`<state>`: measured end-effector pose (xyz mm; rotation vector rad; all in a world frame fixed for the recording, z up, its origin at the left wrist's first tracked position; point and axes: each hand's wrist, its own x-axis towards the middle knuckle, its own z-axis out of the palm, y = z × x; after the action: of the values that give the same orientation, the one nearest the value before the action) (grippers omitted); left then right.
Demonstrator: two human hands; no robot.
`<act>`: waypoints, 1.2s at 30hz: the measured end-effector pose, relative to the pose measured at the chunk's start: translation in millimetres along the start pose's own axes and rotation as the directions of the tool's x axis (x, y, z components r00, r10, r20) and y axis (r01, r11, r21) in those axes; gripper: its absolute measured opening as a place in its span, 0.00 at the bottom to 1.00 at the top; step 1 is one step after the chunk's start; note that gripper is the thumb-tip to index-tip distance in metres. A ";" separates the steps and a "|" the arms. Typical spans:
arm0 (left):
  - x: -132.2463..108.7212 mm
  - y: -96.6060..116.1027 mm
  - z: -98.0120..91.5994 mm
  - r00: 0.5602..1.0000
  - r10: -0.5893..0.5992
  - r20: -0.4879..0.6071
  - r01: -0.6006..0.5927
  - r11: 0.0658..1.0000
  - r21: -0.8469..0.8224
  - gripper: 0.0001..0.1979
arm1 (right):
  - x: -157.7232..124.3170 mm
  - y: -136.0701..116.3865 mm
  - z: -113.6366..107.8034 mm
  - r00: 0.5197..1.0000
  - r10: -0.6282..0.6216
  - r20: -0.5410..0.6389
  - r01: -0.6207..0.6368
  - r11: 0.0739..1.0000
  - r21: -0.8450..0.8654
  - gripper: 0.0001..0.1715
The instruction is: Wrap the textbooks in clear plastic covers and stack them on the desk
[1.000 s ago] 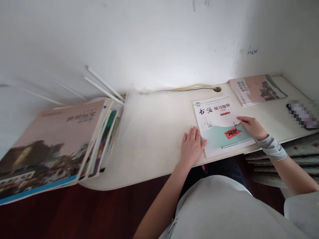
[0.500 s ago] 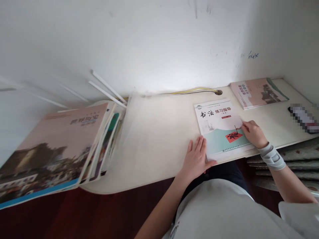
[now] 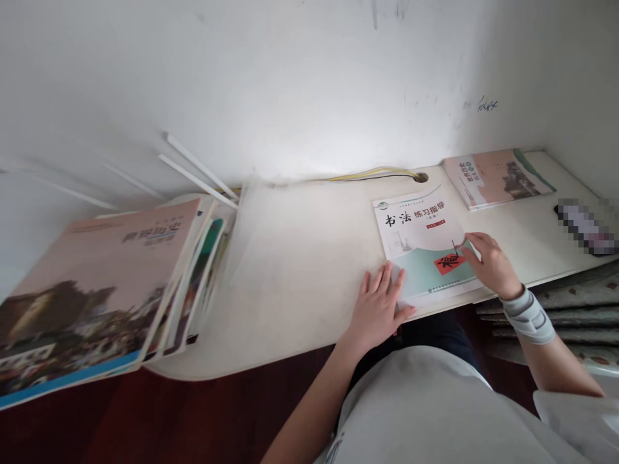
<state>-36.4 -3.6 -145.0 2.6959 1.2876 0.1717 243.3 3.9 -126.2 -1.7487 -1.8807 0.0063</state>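
The left hand [image 3: 374, 309] lay palm down at the near edge of the bench [image 3: 290, 258], its fingers extended forward and slightly spread, the thumb angled out to the right by the booklet's near-left corner. It was open, and its fingertips met the left edge of the calligraphy booklet [image 3: 411, 225], which lay face up on the bench between both hands. The left forearm ran up and to the right from the bottom of the view.

The right hand [image 3: 493, 264] came in from the right, back upward, fingers bent, with thumb and index finger narrowly apart at the booklet's right edge; whether they pinched it could not be told. A grey wrist brace [image 3: 528, 316] wrapped that wrist. Beyond the hand lay a pink book [image 3: 493, 180], with a blurred-out phone [image 3: 585, 225] farther right.
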 end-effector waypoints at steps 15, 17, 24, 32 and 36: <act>-1.8 -4.2 9.4 0.993 -0.055 -0.106 0.046 0.995 -0.086 0.46 | 2.9 -4.4 -3.9 0.991 0.117 0.059 -0.090 0.935 -0.343 0.22; -1.1 -5.1 7.9 0.995 -0.048 -0.083 0.041 0.996 -0.082 0.44 | 8.2 11.1 2.2 0.984 0.125 0.123 -0.091 0.963 -0.253 0.20; 2.1 -4.1 0.9 1.000 -0.028 -0.005 0.028 0.998 -0.054 0.42 | 27.7 33.9 23.7 0.979 0.132 0.153 -0.110 0.983 -0.147 0.25; 3.1 -0.8 2.7 0.998 -0.061 -0.014 0.061 0.998 -0.033 0.42 | 38.5 28.2 23.0 0.972 0.143 0.184 -0.125 0.987 -0.104 0.29; 3.9 0.1 4.1 0.998 -0.063 -0.032 0.062 0.998 -0.028 0.43 | 41.4 21.1 14.9 0.945 0.233 0.230 -0.209 0.970 -0.121 0.30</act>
<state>-33.2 -0.9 -148.9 2.6370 1.3662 0.2254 257.3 50.5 -130.3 -2.0993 -1.8648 0.2291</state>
